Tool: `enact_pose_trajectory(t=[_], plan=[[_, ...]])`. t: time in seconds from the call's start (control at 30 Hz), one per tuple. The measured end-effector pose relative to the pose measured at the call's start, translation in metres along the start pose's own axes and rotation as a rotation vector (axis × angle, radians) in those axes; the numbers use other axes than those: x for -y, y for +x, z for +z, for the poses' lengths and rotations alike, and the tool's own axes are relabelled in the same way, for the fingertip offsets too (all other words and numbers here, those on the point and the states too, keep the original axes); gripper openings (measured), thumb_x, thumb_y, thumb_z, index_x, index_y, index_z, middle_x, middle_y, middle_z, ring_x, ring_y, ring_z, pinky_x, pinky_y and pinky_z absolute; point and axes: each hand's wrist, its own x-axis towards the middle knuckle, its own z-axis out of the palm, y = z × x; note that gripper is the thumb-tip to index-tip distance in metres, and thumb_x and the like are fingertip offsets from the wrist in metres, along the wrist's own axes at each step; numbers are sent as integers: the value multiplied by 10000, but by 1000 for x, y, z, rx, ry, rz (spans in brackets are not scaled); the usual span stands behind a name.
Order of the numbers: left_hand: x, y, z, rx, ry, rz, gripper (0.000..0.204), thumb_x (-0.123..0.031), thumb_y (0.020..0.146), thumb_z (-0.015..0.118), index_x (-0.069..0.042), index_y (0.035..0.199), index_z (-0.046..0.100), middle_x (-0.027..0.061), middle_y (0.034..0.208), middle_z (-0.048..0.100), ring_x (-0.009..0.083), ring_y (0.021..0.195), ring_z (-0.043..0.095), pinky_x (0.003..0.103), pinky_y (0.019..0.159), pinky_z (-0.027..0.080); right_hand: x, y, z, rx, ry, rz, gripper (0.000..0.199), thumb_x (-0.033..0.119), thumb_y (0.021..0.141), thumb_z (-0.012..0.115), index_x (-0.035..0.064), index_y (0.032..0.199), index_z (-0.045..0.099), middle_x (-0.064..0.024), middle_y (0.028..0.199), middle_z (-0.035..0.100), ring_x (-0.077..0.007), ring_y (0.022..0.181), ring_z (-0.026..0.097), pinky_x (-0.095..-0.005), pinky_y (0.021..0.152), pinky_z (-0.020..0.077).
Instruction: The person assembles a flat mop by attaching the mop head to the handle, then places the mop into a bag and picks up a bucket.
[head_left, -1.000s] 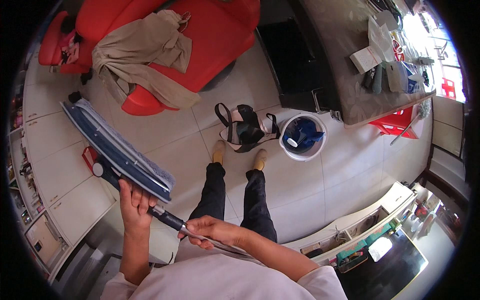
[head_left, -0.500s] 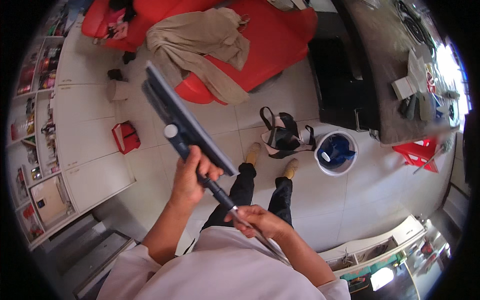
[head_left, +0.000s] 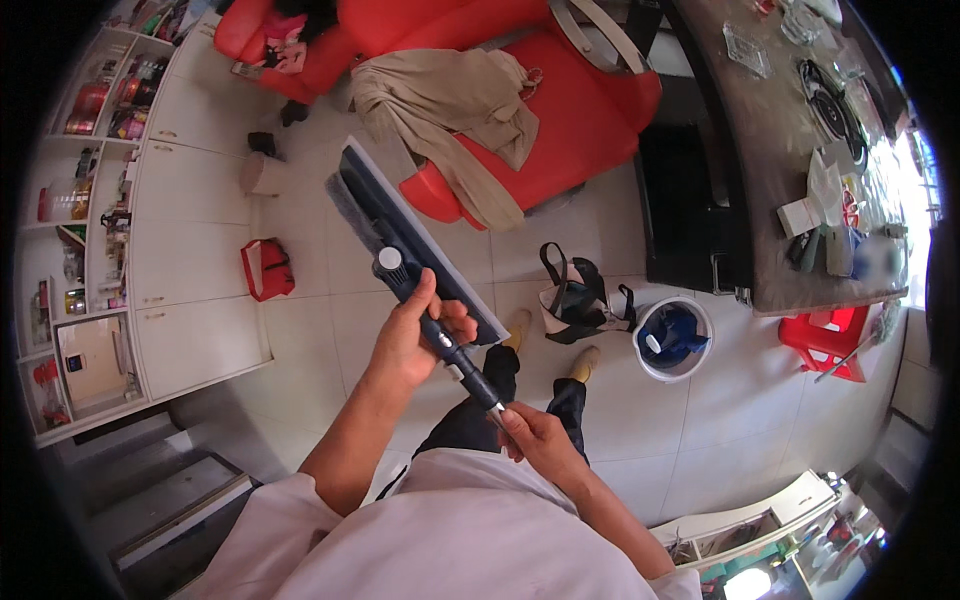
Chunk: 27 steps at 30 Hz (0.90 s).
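A window squeegee [head_left: 425,245] with a wide dark head, a pale blade edge and a fuzzy grey strip slants across the middle of the view. My left hand [head_left: 412,335] is closed around its dark handle just below the round white-capped knob [head_left: 389,261], thumb laid along the top. Farther down, my right hand [head_left: 540,440] grips the metal pole where it meets the dark sleeve. Most of the pole below that hand is hidden. The squeegee is held up in the air, in front of my body and above the tiled floor.
Ahead is a red reclining chair [head_left: 590,120] with a beige cloth [head_left: 450,110] draped over it. A bag [head_left: 582,300] and white bucket [head_left: 674,372] holding something blue stand near my feet. White cabinets [head_left: 195,220] line the left; a dark counter [head_left: 780,250] and red stool [head_left: 830,345] are right.
The view has shifted slightly, so most of the room sits farther right. The squeegee has turned a little and shows more of its knob side. Both hands keep their grip.
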Motion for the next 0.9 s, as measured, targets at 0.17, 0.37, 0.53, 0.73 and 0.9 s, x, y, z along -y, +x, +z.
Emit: enact_pose_trajectory(t=[0.17, 0.37, 0.53, 0.73, 0.9], plan=[[-4, -10, 0, 253, -15, 75, 437, -457, 815, 575, -126, 607, 381, 37, 571, 471, 256, 660, 591, 435, 689, 492, 19, -12, 7, 127, 209, 172, 417, 373, 951, 380, -9, 960, 549, 5, 637, 436, -77, 514, 387, -207, 456, 326], [-10, -20, 8, 363, -24, 108, 436, -484, 833, 529, -132, 629, 372, 47, 608, 516, 232, 611, 587, 406, 646, 492, 27, -12, 5, 348, 522, 243, 439, 408, 941, 377, 5, 1023, 529, -15, 670, 494, -80, 510, 410, -213, 456, 341], [-10, -24, 10, 201, 7, 164, 420, -461, 825, 559, -105, 663, 403, 87, 662, 565, 243, 567, 581, 385, 573, 475, 28, -18, 27, -174, -287, -184, 317, 295, 941, 441, 3, 1019, 536, -38, 739, 570, -95, 544, 465, -230, 517, 407], [-19, -32, 13, 351, 63, 174, 412, -457, 850, 514, -109, 668, 391, 100, 677, 573, 257, 603, 591, 399, 619, 478, 39, -19, 21, 213, 388, 97, 372, 291, 945, 422, -53, 1031, 535, -24, 654, 477, -94, 504, 389, -225, 436, 309], [-20, -37, 11, 521, -14, 131, 383, -430, 845, 547, -114, 675, 416, 115, 672, 587, 245, 595, 609, 372, 586, 495, 32, -12, 10, 461, 677, 221, 445, 338, 926, 443, -58, 1117, 511, -39, 669, 482, -102, 496, 392, -225, 440, 307]])
